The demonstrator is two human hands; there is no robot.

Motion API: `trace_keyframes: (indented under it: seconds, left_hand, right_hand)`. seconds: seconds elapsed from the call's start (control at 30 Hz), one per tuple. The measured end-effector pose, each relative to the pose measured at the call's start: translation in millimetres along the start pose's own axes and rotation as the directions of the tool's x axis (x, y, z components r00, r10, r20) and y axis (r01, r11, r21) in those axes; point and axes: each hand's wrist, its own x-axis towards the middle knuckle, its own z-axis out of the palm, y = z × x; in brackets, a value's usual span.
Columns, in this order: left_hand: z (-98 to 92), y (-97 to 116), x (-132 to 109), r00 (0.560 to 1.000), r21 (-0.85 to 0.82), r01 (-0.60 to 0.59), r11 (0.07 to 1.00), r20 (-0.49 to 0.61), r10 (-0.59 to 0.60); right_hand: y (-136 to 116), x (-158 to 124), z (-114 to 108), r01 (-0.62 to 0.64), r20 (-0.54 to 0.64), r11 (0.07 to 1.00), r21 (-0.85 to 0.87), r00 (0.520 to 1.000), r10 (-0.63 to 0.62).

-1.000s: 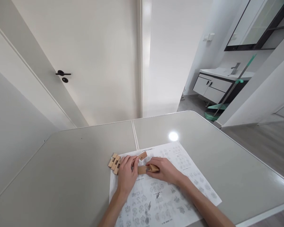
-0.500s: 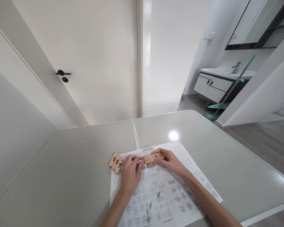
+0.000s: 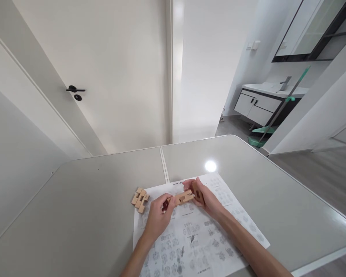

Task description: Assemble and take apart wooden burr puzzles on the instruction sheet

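Observation:
My left hand [image 3: 159, 212] is closed on one end of a notched wooden puzzle piece [image 3: 185, 197], which has a dark mark near its right end. In my right hand [image 3: 208, 196] is a second wooden piece [image 3: 198, 193], tilted up, with a slot in its face. The two pieces come close together between my hands; I cannot tell whether they touch. Both hands are above a printed instruction sheet [image 3: 198, 252]. Left of my left hand, several notched wooden pieces [image 3: 140, 199] lie clustered at the sheet's upper left corner.
The sheet lies on a grey table [image 3: 83, 215] with a seam [image 3: 163, 165] across it. Beyond stand a white door [image 3: 118, 77] with a black handle [image 3: 75, 89], a sink cabinet [image 3: 258, 105] and a green dustpan [image 3: 256, 141].
My left hand has turned and now grips the notched piece's left end. My right hand has shifted off that piece and tilted the slotted piece upright.

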Motion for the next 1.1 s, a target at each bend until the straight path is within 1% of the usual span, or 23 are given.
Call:
trace_keyframes:
  seconds: [0.1, 0.2, 0.33, 0.47, 0.6, 0.73, 0.87, 0.93, 1.0, 1.1]
  left_hand:
    - [3.2, 0.7, -2.7, 0.998, 0.022, -0.022, 1.000, 0.052, 0.021]
    - [5.7, 0.7, -4.4, 0.998, 0.038, -0.043, 0.998, 0.047, 0.041]
    - [6.1, -0.1, -3.4, 0.999, 0.068, -0.048, 0.996, 0.001, 0.048]
    - [6.8, -1.9, -2.4, 0.999, 0.087, -0.025, 0.996, -0.027, 0.027]
    - [8.9, -2.7, -3.0, 0.998, 0.099, -0.024, 0.995, -0.052, 0.030]
    - [12.7, -1.0, -3.6, 0.997, 0.106, -0.047, 0.993, -0.058, 0.054]
    - [16.7, -0.2, -4.5, 0.996, 0.137, -0.082, 0.987, -0.027, 0.087]
    - [16.6, -0.1, -4.3, 0.996, 0.129, -0.074, 0.989, -0.036, 0.079]
    - [14.3, 0.1, -2.9, 0.996, 0.092, -0.042, 0.995, -0.072, 0.048]
    - [7.9, -0.2, 1.0, 0.989, -0.038, 0.033, 0.999, -0.140, -0.038]
  right_hand:
    - [4.1, 5.8, -0.9, -0.059, -0.013, 0.981, 0.187, 0.998, 0.063]
    - [7.9, 8.1, -0.5, -0.106, 0.044, 0.956, 0.273, 0.994, 0.097]
    - [7.6, 6.6, 3.1, -0.107, 0.071, 0.967, 0.232, 0.993, 0.093]
    - [6.4, 5.5, 7.4, -0.079, 0.060, 0.977, 0.199, 0.996, 0.068]
    - [11.4, 6.1, 10.5, -0.027, 0.042, 0.986, 0.163, 0.999, 0.021]
    - [15.0, 1.9, 13.8, 0.065, -0.026, 0.998, 0.015, 0.998, -0.064]
    - [12.6, -3.3, 16.9, 0.090, -0.025, 0.990, -0.109, 0.995, -0.093]
    - [11.4, -2.9, 16.2, 0.078, -0.026, 0.991, -0.108, 0.996, -0.081]
    - [10.3, -1.0, 14.0, 0.071, -0.021, 0.996, -0.055, 0.997, -0.072]
    - [6.7, 0.4, 10.4, 0.066, 0.010, 0.998, 0.007, 0.998, -0.066]
